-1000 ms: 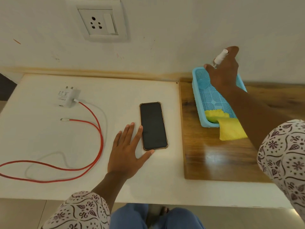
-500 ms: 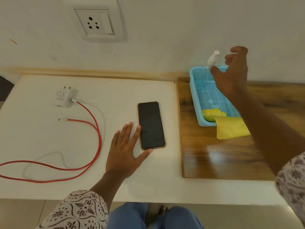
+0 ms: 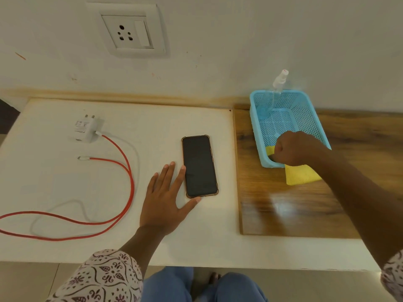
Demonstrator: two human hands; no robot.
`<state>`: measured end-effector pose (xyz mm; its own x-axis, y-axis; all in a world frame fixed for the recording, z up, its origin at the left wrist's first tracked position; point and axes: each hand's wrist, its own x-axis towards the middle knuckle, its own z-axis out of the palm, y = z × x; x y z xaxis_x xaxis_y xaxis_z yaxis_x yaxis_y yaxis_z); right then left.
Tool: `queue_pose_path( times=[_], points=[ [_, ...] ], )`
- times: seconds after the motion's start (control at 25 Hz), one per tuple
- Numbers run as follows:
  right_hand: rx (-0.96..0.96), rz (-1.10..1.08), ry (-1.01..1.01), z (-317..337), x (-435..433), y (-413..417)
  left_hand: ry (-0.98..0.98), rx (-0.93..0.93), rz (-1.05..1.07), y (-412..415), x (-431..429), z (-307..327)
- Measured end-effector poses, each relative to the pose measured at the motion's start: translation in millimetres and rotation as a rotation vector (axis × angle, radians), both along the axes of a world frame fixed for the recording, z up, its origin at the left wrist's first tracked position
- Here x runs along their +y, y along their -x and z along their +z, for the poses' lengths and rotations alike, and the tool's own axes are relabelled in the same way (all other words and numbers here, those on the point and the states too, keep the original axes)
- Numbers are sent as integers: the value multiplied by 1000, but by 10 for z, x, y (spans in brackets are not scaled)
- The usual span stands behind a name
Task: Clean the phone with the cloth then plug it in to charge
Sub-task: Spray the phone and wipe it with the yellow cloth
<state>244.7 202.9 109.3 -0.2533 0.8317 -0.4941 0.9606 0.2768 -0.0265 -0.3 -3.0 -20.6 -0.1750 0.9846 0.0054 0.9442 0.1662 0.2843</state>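
A black phone point(image 3: 199, 166) in a brown-edged case lies face up on the white table. My left hand point(image 3: 166, 196) rests flat beside it, fingers spread, thumb at the phone's near corner. A yellow cloth point(image 3: 299, 175) hangs over the front rim of a blue mesh basket point(image 3: 305, 118). My right hand point(image 3: 293, 148) is closed in a fist on the cloth at that rim. A white charger plug point(image 3: 85, 129) with a red cable point(image 3: 128, 177) lies at the left. The wall socket point(image 3: 130, 32) is above.
A clear spray bottle point(image 3: 273, 92) with a white nozzle leans in the basket's far left corner. The basket stands on a wooden board point(image 3: 283, 203) at the right. The red cable loops across the table's left half to its left edge.
My right hand let go of the spray bottle, which now leans in the basket, and moved down to close on the yellow cloth. The left hand stayed beside the phone.
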Motion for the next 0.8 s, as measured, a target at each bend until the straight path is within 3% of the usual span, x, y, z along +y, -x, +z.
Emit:
queue_pose_path(
  times=[0.28,0.36,0.44,0.56,0.64,0.72,0.8],
  points=[
    [163,-52,-147,124,126,-97,-2,-5,1,-3,-3,5],
    [448,-283,-142,246,169,-202,-2,-6,1,-7,1,8],
    [899,-580,-17,367,124,-336,1,-7,0,-5,-2,6],
    [1546,-887,378,528,-107,-415,3,-16,0,-3,-3,2],
    [1883,-901,707,582,-306,-288,3,-18,0,-4,1,7],
    [2061,-929,904,530,-514,-52,6,-12,0,-5,0,15],
    [1946,-895,891,417,-695,211,4,-25,-7,-6,-8,21]
  ],
)
